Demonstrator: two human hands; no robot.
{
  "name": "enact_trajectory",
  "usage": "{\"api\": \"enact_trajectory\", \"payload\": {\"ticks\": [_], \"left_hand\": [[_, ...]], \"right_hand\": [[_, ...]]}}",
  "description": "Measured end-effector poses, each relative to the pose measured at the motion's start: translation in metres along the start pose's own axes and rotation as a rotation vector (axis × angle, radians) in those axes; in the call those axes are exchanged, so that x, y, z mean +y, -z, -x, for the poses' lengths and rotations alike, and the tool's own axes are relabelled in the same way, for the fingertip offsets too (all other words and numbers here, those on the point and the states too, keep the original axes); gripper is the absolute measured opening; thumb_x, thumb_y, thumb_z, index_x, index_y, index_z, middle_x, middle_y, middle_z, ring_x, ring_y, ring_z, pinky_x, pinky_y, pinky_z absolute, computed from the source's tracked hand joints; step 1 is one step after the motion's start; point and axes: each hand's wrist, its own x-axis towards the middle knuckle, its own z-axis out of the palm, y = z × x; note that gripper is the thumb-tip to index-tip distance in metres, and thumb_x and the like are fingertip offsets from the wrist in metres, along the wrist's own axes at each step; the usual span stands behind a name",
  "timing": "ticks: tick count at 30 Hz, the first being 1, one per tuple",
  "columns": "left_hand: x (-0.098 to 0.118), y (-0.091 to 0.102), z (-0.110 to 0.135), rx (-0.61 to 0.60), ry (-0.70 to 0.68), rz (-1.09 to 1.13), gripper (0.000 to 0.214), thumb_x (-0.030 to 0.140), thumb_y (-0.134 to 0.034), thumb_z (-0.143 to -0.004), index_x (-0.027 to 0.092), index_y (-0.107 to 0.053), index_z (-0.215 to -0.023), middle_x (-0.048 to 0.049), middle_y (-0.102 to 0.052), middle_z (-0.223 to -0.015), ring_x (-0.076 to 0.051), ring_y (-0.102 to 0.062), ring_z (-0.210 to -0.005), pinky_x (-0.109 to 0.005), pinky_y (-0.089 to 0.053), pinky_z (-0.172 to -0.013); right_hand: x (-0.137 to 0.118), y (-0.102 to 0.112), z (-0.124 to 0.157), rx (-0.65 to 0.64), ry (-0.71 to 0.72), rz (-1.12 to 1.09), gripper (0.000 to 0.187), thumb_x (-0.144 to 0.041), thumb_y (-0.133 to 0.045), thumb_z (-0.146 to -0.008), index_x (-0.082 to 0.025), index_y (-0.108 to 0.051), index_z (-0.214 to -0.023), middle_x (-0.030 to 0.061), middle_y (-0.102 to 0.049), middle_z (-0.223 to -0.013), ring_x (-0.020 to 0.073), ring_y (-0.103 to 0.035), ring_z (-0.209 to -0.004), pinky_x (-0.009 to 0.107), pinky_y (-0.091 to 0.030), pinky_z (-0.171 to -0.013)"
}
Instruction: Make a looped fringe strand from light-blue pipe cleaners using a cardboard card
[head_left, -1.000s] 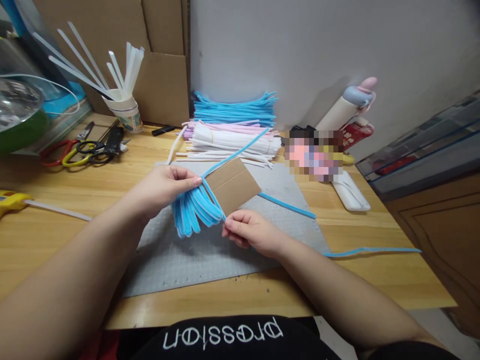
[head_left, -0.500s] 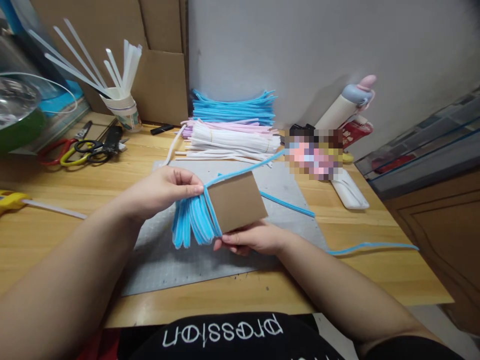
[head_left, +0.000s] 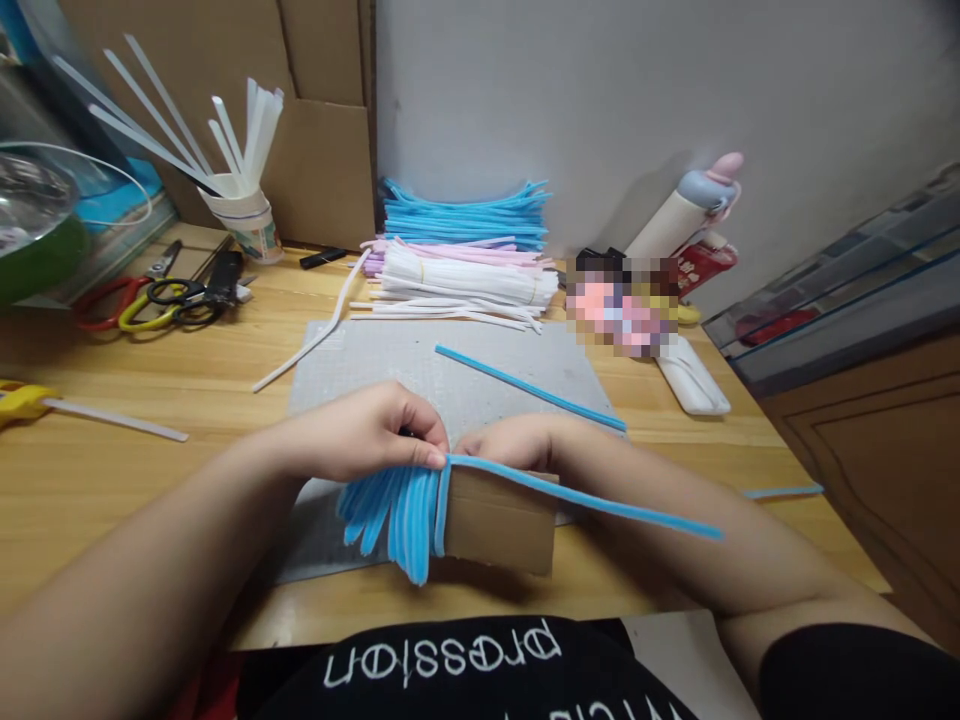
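A brown cardboard piece point(head_left: 499, 520) is wound at its left end with several turns of blue pipe cleaner point(head_left: 401, 510). My left hand point(head_left: 375, 430) pinches the wound turns at the card's top edge. My right hand point(head_left: 517, 445) is closed behind the card, gripping it, fingers partly hidden. The free end of the blue pipe cleaner point(head_left: 600, 500) runs right from the card over my right forearm. All this sits low, near the table's front edge, above a grey cutting mat point(head_left: 390, 365).
A loose blue pipe cleaner point(head_left: 529, 388) and a white one point(head_left: 307, 340) lie on the mat. Bundles of blue, pink and white pipe cleaners point(head_left: 465, 250) are stacked at the back. Scissors point(head_left: 161, 300), a cup of sticks point(head_left: 247, 225), a glue gun point(head_left: 22, 400) and a bottle point(head_left: 679, 215) stand around.
Both hands brought the card down and toward me, tipping it edge-on. The pipe cleaner's free end swung from the back over to the right, across my right forearm.
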Motion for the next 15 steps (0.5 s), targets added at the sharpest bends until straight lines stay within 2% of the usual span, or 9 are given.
{"api": "enact_trajectory", "payload": {"ticks": [2,4,6,9,12,15], "left_hand": [[-0.001,-0.002,0.000,0.002,0.010,-0.052,0.023,0.040,-0.060,-0.078,0.019,-0.071,-0.078,-0.0014,-0.066,-0.073,-0.016,-0.058,-0.069,-0.024,-0.043,-0.064],[-0.001,-0.004,-0.001,0.024,0.034,-0.104,0.023,0.039,-0.059,-0.078,0.020,-0.071,-0.079,-0.0011,-0.067,-0.073,-0.016,-0.058,-0.068,-0.023,-0.042,-0.062],[-0.002,-0.005,-0.002,0.065,0.070,-0.141,0.021,0.037,-0.059,-0.078,0.019,-0.071,-0.078,0.0002,-0.066,-0.070,-0.014,-0.055,-0.064,-0.022,-0.040,-0.058],[-0.003,-0.007,-0.004,0.125,0.113,-0.163,0.021,0.037,-0.059,-0.077,0.019,-0.071,-0.076,0.0017,-0.064,-0.064,-0.012,-0.052,-0.057,-0.021,-0.037,-0.053],[-0.004,-0.010,-0.006,0.178,0.152,-0.214,0.023,0.038,-0.058,-0.076,0.020,-0.072,-0.075,0.0010,-0.064,-0.060,-0.013,-0.051,-0.056,-0.022,-0.035,-0.052],[-0.005,-0.012,-0.007,0.227,0.199,-0.264,0.026,0.041,-0.057,-0.076,0.019,-0.072,-0.075,0.0003,-0.063,-0.058,-0.014,-0.052,-0.054,-0.023,-0.034,-0.051]], "right_hand": [[-0.012,0.006,0.005,-0.223,-0.157,0.006,0.018,-0.023,-0.060,-0.079,-0.013,-0.056,-0.065,-0.0053,-0.047,-0.047,0.0062,-0.040,-0.037,0.018,-0.029,-0.035],[-0.026,0.013,0.011,-0.273,-0.173,-0.030,0.017,-0.024,-0.057,-0.078,-0.014,-0.052,-0.064,-0.0076,-0.043,-0.047,0.0037,-0.034,-0.035,0.016,-0.022,-0.033],[-0.037,0.018,0.016,-0.212,-0.136,-0.022,0.016,-0.024,-0.055,-0.077,-0.015,-0.051,-0.065,-0.0072,-0.044,-0.050,0.0028,-0.033,-0.036,0.015,-0.019,-0.033],[-0.052,0.017,0.023,-0.052,-0.117,0.143,0.018,-0.025,-0.052,-0.080,-0.016,-0.051,-0.065,-0.0067,-0.042,-0.052,0.0033,-0.032,-0.038,0.017,-0.021,-0.035],[-0.063,0.006,0.029,0.125,-0.089,0.437,0.019,-0.025,-0.051,-0.081,-0.016,-0.052,-0.064,-0.0047,-0.043,-0.053,0.0058,-0.037,-0.044,0.020,-0.027,-0.042],[-0.067,-0.011,0.034,0.305,0.021,0.782,0.015,-0.023,-0.052,-0.080,-0.017,-0.056,-0.067,-0.0010,-0.052,-0.058,0.0092,-0.043,-0.052,0.024,-0.028,-0.049]]}}
